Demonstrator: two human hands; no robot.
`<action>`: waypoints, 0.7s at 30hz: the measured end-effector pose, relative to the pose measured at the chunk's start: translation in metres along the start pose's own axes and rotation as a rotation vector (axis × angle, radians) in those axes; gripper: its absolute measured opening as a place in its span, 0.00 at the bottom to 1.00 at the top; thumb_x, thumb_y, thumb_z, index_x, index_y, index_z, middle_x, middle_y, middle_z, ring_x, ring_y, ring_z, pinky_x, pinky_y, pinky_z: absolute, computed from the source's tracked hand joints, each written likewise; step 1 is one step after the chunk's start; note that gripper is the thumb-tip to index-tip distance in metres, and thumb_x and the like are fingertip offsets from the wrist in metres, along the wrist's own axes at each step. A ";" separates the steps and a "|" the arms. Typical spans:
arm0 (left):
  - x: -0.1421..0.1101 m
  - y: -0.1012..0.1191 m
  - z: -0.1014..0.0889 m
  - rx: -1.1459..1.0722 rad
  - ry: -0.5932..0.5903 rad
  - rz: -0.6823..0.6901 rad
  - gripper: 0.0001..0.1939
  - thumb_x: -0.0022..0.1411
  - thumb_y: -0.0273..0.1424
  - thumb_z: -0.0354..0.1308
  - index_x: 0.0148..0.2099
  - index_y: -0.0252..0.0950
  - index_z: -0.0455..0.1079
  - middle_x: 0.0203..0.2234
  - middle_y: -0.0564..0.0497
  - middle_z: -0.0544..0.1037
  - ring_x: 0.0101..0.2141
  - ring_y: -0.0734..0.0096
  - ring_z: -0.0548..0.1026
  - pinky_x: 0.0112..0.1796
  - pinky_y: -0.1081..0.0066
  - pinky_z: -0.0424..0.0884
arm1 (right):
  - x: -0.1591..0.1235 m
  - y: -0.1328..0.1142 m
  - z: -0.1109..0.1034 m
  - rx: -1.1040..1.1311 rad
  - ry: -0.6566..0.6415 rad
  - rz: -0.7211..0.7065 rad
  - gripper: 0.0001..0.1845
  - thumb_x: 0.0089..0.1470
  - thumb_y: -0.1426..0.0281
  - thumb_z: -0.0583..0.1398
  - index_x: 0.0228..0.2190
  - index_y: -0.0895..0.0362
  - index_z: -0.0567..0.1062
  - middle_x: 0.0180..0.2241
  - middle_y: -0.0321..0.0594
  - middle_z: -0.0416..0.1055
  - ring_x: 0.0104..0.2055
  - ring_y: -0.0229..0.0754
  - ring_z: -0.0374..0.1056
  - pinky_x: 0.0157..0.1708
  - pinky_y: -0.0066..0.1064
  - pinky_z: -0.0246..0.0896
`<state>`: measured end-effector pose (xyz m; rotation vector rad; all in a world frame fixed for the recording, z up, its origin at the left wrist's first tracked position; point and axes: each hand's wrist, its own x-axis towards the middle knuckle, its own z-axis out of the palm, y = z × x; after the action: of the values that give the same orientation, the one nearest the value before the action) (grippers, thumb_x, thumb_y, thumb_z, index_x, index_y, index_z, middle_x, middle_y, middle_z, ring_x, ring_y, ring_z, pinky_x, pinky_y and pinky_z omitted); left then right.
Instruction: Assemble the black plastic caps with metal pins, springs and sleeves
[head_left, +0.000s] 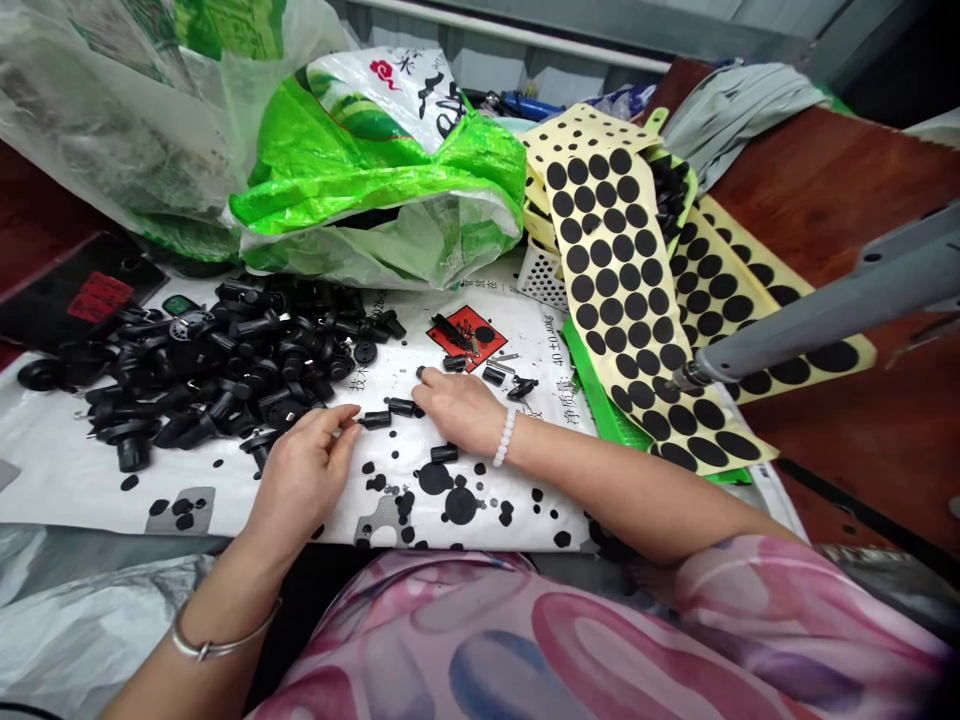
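Observation:
My left hand (304, 470) rests on the white sheet (75, 470), its fingers curled and pinching a small black cylindrical part (375, 420) at the fingertips. My right hand (457, 408) lies palm down beside it, fingers closed on another small black part (402, 406). A big heap of black plastic parts (225, 360) lies to the left of both hands. More loose black cylinders (444, 453) sit by my right wrist, which wears a white bead bracelet.
Cream sheets of black round pads (622, 290) lie to the right over a green tray. A green-and-white plastic bag (375, 170) stands behind the heap. A grey metal arm (825, 310) juts in from the right above the brown table.

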<state>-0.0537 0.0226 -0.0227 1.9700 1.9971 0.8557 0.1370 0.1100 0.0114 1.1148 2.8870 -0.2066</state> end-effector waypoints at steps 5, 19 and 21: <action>0.002 0.016 0.000 0.182 0.101 0.165 0.17 0.62 0.36 0.50 0.49 0.32 0.69 0.42 0.44 0.74 0.33 0.65 0.74 0.38 0.66 0.70 | -0.010 0.002 -0.006 0.049 0.056 0.093 0.12 0.59 0.76 0.50 0.41 0.61 0.72 0.39 0.47 0.68 0.33 0.43 0.66 0.28 0.31 0.56; 0.046 0.057 0.013 -0.332 -0.048 0.188 0.15 0.57 0.39 0.57 0.43 0.36 0.74 0.34 0.47 0.76 0.34 0.67 0.74 0.37 0.67 0.71 | -0.045 0.018 0.000 0.590 0.446 0.060 0.16 0.55 0.71 0.59 0.47 0.60 0.67 0.40 0.42 0.70 0.29 0.35 0.65 0.36 0.30 0.62; 0.046 0.072 0.015 -0.604 -0.150 0.026 0.17 0.54 0.41 0.59 0.40 0.34 0.74 0.32 0.48 0.78 0.32 0.67 0.75 0.35 0.68 0.72 | -0.050 0.017 0.002 0.759 0.529 0.022 0.19 0.54 0.70 0.59 0.48 0.59 0.66 0.39 0.41 0.70 0.26 0.33 0.63 0.33 0.29 0.63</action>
<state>0.0112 0.0667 0.0149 1.6492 1.4088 1.1156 0.1853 0.0889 0.0118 1.4648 3.3353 -1.2696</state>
